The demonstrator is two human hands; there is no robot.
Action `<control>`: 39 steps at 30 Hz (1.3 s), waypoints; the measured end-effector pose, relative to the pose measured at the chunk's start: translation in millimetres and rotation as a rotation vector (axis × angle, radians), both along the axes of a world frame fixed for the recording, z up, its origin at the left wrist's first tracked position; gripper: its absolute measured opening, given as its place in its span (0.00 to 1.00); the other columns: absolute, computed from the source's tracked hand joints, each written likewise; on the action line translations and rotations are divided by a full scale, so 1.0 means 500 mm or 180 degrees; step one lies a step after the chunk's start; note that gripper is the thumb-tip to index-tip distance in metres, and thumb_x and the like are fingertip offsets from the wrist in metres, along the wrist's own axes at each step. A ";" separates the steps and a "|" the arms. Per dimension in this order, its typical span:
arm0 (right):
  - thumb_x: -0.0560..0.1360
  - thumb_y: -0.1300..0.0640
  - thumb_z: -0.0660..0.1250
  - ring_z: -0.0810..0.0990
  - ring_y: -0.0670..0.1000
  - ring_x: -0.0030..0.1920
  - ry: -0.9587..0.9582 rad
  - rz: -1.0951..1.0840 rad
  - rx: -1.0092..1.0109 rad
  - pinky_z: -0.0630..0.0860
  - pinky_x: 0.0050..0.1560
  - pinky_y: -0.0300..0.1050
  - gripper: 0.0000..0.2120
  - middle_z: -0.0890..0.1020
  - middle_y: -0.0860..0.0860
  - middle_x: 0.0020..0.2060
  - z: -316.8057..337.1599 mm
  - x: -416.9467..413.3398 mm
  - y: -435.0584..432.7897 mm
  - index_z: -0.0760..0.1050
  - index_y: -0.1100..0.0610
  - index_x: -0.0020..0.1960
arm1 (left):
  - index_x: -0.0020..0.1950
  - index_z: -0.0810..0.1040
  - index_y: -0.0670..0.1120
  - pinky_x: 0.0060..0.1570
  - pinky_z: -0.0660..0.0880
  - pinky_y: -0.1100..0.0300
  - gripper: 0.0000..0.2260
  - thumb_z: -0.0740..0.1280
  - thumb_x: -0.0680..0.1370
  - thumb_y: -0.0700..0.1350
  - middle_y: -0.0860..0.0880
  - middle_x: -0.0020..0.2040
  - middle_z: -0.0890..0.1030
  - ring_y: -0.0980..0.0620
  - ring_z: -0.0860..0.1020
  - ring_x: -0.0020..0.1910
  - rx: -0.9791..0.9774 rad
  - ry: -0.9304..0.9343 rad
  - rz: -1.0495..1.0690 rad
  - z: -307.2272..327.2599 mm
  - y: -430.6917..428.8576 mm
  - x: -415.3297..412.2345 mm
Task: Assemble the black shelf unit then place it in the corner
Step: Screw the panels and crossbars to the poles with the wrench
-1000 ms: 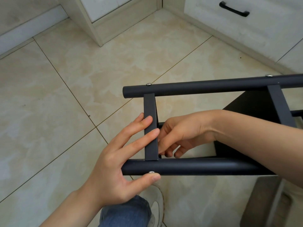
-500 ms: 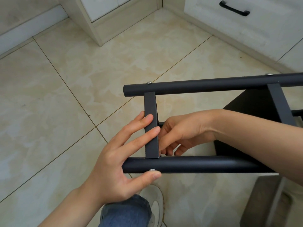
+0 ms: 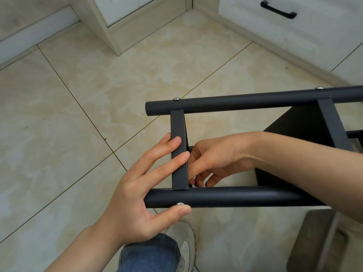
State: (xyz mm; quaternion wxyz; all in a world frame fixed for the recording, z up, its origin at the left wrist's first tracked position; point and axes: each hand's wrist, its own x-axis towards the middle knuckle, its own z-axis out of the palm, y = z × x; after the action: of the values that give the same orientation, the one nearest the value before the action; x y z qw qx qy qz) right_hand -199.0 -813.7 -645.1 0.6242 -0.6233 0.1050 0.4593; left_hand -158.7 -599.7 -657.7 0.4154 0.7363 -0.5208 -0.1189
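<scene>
The black shelf unit lies on its side above the tiled floor. Its near tube (image 3: 235,196) and far tube (image 3: 245,103) run left to right, joined by a flat crossbar (image 3: 177,124). My left hand (image 3: 133,193) lays straight fingers across the crossbar, with its thumb pressed under the near tube beside a silver screw (image 3: 180,203). My right hand (image 3: 220,156) reaches in between the tubes. Its fingers curl round the crossbar's right edge and back. The fingertips are partly hidden. A black panel (image 3: 300,122) and a second crossbar (image 3: 332,122) sit further right.
A white drawer front with a black handle (image 3: 278,9) lines the back right, and another white cabinet (image 3: 125,20) stands at the back left; they meet in a corner. My shoe (image 3: 184,238) and jeans are below the frame. A grey object (image 3: 318,242) lies at lower right.
Almost nothing has moved. The frame and both hands keep their places, and the right fingers shift slightly behind the crossbar.
</scene>
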 end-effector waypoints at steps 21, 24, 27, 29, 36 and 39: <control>0.78 0.63 0.68 0.75 0.46 0.38 -0.0019 -0.0043 0.0275 0.73 0.44 0.40 0.05 0.79 0.52 0.40 -0.002 0.001 -0.013 0.83 0.58 0.47 | 0.72 0.73 0.43 0.76 0.63 0.55 0.28 0.66 0.79 0.60 0.44 0.76 0.68 0.45 0.63 0.79 0.0001 0.0005 -0.0006 0.003 -0.003 0.000; 0.79 0.61 0.67 0.76 0.47 0.38 0.0026 -0.0006 0.0218 0.74 0.46 0.42 0.06 0.80 0.52 0.38 -0.005 0.001 -0.009 0.82 0.59 0.45 | 0.72 0.73 0.44 0.76 0.63 0.55 0.28 0.66 0.79 0.60 0.45 0.77 0.68 0.45 0.63 0.79 0.0000 0.0022 -0.0018 0.002 -0.003 0.000; 0.79 0.58 0.67 0.76 0.48 0.38 0.0028 0.0039 0.0128 0.74 0.46 0.42 0.07 0.80 0.52 0.38 -0.006 0.001 -0.009 0.82 0.59 0.45 | 0.72 0.72 0.41 0.76 0.63 0.54 0.29 0.66 0.79 0.60 0.45 0.77 0.68 0.44 0.63 0.79 0.0013 0.0011 -0.0016 0.001 -0.003 0.001; 0.78 0.58 0.68 0.76 0.47 0.39 0.0000 0.0027 0.0137 0.74 0.47 0.42 0.05 0.79 0.53 0.41 -0.004 0.001 -0.012 0.82 0.59 0.47 | 0.72 0.72 0.42 0.76 0.63 0.54 0.28 0.66 0.79 0.60 0.44 0.77 0.68 0.44 0.63 0.79 0.0009 0.0020 -0.0010 0.001 -0.002 0.001; 0.79 0.62 0.67 0.76 0.47 0.39 0.0000 -0.0011 0.0258 0.74 0.46 0.41 0.07 0.79 0.54 0.43 -0.002 0.002 -0.011 0.80 0.63 0.54 | 0.71 0.71 0.42 0.76 0.63 0.55 0.28 0.67 0.79 0.60 0.44 0.77 0.67 0.45 0.63 0.79 -0.0023 0.0052 -0.0021 0.003 -0.005 0.000; 0.80 0.60 0.66 0.76 0.48 0.39 0.0040 0.0043 0.0242 0.74 0.47 0.42 0.07 0.79 0.54 0.41 -0.004 0.002 -0.008 0.80 0.62 0.52 | 0.71 0.72 0.42 0.76 0.62 0.55 0.28 0.67 0.79 0.60 0.45 0.77 0.68 0.45 0.63 0.79 -0.0023 0.0060 -0.0020 0.003 -0.004 0.000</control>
State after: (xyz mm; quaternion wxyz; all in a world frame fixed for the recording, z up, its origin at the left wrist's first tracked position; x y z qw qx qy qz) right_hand -198.0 -817.8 -647.1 0.6435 -0.5969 0.0872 0.4711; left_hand -158.8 -602.0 -656.4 0.4225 0.7320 -0.5196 -0.1254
